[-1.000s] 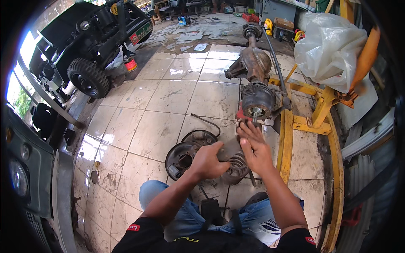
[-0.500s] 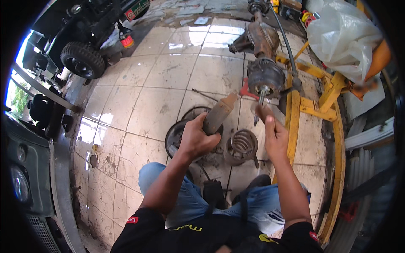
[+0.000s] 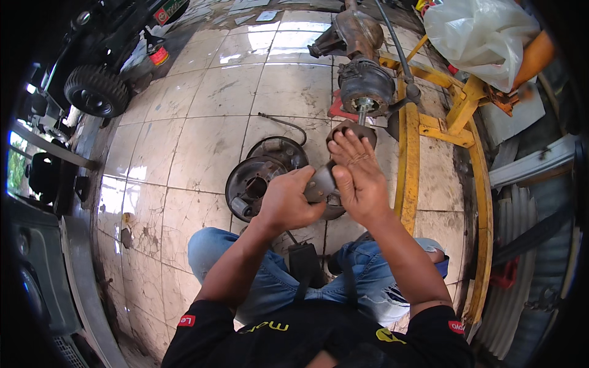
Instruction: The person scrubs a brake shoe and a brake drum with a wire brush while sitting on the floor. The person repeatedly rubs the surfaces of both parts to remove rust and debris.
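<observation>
My left hand (image 3: 285,199) is closed around one end of a dark, worn metal bar (image 3: 318,186). My right hand (image 3: 363,184) lies over the bar's far part, its fingers stretched out and close together, the palm hiding much of it. Past those fingertips shows a brown, flat-faced block (image 3: 362,127); whether it belongs to the bar I cannot tell. Just beyond it, a bright splined shaft (image 3: 362,113) sticks out of a dark round hub (image 3: 367,89) on a rusty axle housing (image 3: 359,34).
Two dark brake backing plates (image 3: 235,172) lie on the tiled floor, left of my hands. A yellow metal stand (image 3: 407,178) runs along the right, with clear plastic sheeting (image 3: 481,37) above. A vehicle wheel (image 3: 96,91) stands far left. A red object (image 3: 337,105) sits under the hub.
My right hand has left the shaft area, come left and opened flat over the bar. The left hand has turned the bar and moved slightly right. The whole view has shifted somewhat.
</observation>
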The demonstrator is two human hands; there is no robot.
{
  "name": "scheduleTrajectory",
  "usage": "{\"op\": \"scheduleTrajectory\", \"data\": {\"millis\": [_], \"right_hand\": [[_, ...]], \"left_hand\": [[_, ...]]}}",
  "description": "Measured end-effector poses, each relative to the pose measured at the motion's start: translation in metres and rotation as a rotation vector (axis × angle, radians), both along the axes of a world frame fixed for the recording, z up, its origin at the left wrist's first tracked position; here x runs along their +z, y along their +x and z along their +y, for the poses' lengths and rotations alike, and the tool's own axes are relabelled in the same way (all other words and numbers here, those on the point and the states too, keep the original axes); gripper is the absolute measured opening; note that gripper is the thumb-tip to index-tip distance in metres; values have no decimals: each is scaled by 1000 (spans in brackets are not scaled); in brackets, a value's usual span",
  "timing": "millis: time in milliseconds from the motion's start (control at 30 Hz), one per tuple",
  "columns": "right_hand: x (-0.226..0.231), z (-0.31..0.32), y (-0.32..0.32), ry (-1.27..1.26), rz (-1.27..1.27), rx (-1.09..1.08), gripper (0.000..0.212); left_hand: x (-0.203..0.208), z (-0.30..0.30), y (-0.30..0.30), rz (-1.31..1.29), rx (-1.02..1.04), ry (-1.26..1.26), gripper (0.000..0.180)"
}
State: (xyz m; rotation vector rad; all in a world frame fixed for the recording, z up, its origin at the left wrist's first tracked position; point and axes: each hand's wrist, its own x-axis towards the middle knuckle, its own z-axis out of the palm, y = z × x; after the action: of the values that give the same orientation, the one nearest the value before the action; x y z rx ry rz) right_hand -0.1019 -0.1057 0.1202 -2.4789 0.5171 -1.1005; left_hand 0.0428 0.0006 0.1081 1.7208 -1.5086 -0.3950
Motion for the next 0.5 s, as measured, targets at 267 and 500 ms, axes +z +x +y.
{"op": "scheduleTrajectory", "data": {"millis": [267, 500], "right_hand": [[9, 12, -5, -21, 152, 20, 44], [9, 9, -17, -28, 152, 17, 40]], "left_hand": [[15, 18, 20, 69, -9, 55, 36], [23, 22, 15, 115, -20, 75, 36]]}}
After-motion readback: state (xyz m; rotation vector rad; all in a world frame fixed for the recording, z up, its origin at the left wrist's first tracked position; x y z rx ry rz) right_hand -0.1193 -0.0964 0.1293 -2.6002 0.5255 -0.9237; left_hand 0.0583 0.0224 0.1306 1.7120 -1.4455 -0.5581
